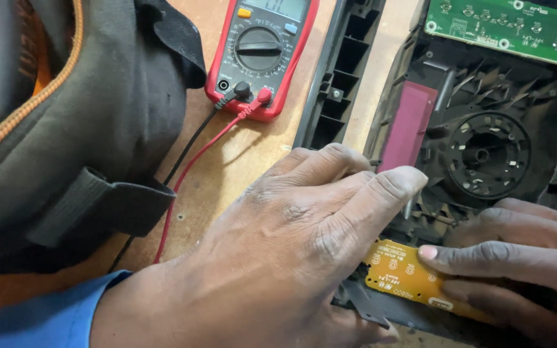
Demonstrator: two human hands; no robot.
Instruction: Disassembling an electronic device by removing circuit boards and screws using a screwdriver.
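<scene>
Much of this view is cut off or covered for us. Our left hand (291, 251) fills the lower middle, knuckles up and fingers bent downward, so we cannot see its fingertips or tell whether they pinch anything; a thin metal shaft (408, 207) shows just below the forefinger, but what it belongs to stays hidden. Our right hand (517, 258) enters from the right edge, its wrist out of frame, fingers laid flat and together. The small yellow circuit board (402, 274) lies at the lower edge of the open black plastic housing (446, 116), between our two hands: the right fingertips press on its right part, and the left hand's knuckles overhang its left end, so both ends are covered. Inside the housing we make out a round black hub (488, 154) and a maroon strip (409, 125), though the dark ribs around them are hard to read. A green circuit board (504, 29) is cropped at the top. The red multimeter (262, 55) lies on the wooden bench (227, 167), its screen cut off, its black and red leads running under a dark bag (85, 116) on the left.
</scene>
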